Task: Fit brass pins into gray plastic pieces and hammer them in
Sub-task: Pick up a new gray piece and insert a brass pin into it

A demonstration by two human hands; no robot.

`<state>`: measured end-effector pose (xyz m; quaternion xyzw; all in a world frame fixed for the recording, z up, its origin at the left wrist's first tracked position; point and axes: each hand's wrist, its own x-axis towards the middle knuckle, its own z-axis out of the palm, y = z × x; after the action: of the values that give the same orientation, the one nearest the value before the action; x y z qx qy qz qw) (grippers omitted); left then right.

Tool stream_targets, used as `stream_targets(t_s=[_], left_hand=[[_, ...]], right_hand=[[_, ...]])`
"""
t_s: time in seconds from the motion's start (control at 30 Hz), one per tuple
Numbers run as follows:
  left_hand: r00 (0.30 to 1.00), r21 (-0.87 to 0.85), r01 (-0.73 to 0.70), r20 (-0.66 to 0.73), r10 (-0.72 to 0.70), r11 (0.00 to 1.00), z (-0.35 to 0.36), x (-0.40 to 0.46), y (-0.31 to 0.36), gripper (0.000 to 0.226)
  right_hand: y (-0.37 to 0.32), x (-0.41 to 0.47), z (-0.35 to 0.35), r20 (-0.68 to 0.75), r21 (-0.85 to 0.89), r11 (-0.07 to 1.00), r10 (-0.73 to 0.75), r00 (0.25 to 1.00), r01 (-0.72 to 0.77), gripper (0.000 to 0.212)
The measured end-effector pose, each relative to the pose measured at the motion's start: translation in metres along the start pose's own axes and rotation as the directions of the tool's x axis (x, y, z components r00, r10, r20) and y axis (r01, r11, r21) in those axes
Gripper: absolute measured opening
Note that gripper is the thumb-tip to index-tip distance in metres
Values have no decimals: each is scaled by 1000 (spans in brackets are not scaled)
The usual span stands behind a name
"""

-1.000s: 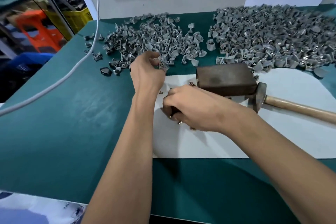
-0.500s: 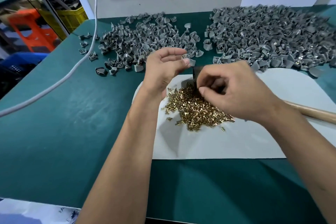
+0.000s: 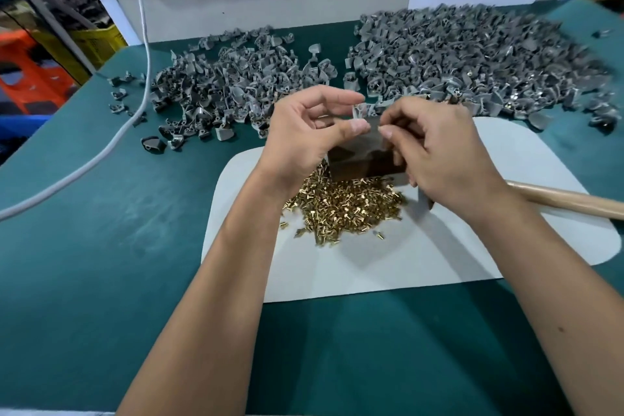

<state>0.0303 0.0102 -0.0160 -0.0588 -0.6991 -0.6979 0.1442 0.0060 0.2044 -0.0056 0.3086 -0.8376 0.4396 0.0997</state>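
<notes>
My left hand pinches a small gray plastic piece between thumb and forefinger, held up above the metal block. My right hand pinches something small at its fingertips, right against that piece; I take it for a brass pin, too small to make out. A heap of brass pins lies on the white sheet under both hands. The hammer's wooden handle sticks out to the right from under my right hand; its head is mostly hidden.
Two heaps of gray plastic pieces lie at the back of the green table: a left heap and a larger right heap. A gray cable runs over the table's left side. White panels stand behind.
My left hand took a gray piece from the left heap and brought it to the middle. My right hand rose from the pin heap and closed in on the piece.
</notes>
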Motion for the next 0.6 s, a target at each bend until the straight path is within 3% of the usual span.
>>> stream_targets(t_s=[0.27,0.6], left_hand=[[995,87,-22,104,13,996,11,-2,-2,38],[996,19,-35,79,33,999,14,-1,-3,32]], right_hand=[[1,3,1,31,-160,987,-16,999,21,8],[0,2,7,-127,20,998,68,990,-66,7]])
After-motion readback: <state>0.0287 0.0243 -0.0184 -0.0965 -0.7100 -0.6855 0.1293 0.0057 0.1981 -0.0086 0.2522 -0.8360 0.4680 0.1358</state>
